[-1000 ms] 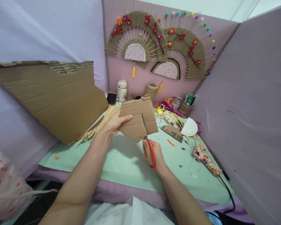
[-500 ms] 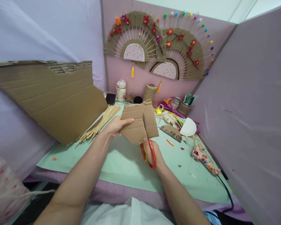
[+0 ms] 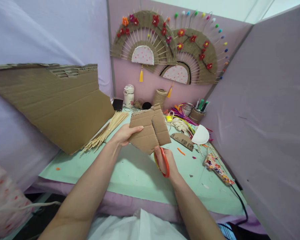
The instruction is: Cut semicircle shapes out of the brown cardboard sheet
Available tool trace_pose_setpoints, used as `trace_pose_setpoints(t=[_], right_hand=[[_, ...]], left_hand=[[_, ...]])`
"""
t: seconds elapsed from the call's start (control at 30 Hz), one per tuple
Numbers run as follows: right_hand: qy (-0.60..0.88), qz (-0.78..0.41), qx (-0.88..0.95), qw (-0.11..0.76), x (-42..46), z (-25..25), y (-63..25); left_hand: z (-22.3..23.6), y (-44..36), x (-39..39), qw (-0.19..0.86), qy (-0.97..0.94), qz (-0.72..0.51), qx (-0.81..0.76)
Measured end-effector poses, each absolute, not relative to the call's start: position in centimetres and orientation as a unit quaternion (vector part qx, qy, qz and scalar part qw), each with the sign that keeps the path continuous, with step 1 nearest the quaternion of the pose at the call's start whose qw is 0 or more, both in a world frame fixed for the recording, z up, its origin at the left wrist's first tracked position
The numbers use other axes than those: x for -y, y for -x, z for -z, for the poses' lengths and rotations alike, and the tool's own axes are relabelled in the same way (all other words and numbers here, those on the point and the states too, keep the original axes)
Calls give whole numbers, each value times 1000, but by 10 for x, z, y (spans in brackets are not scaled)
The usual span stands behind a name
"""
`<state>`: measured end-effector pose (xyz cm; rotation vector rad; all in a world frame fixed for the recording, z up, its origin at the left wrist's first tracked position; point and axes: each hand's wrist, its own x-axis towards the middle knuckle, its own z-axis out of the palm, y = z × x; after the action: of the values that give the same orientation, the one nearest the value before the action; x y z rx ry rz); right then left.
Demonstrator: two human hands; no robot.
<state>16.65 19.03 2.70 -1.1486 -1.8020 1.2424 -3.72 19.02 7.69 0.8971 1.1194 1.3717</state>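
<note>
My left hand (image 3: 125,134) grips the left edge of a brown corrugated cardboard piece (image 3: 145,131), held up above the green mat (image 3: 132,173). My right hand (image 3: 168,163) is closed in the handles of red-orange scissors (image 3: 164,160). The scissor blades run up into the cardboard near its middle, along a cut that splits off a right-hand strip.
A large cardboard sheet (image 3: 52,100) leans at the left, with a bundle of bamboo skewers (image 3: 105,131) beside it. At the back stand a white jar (image 3: 129,96), a twine spool (image 3: 160,97) and a pen cup (image 3: 198,113). A white half-disc (image 3: 200,135) and a glue gun (image 3: 218,168) lie at the right.
The scissors have advanced further up into the cardboard and the cut is longer. The right strip now tilts away a little. Both hands have shifted only slightly.
</note>
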Motion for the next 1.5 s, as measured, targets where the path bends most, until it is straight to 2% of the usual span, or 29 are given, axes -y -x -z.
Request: trace_pose_setpoints(t=[0.13, 0.4, 0.87, 1.03, 1.3, 1.5], right_hand=[[437, -503, 682, 301, -189, -30, -166], [408, -450, 735, 300, -187, -27, -165], [360, -471, 773, 226, -193, -26, -174], [385, -482, 750, 239, -191, -25, -172], [383, -447, 746, 312, -192, -18, -165], [383, -523, 696, 311, -192, -20, -163]], left_hand=[[-86, 50, -198, 554, -389, -573, -462], [-100, 61, -210, 534, -419, -561, -474], [-84, 57, -206, 546, -411, -543, -488], [-83, 55, -205, 548, -399, -551, -487], [-84, 57, -202, 559, -380, -567, -471], [-77, 56, -203, 575, -364, -577, -452]])
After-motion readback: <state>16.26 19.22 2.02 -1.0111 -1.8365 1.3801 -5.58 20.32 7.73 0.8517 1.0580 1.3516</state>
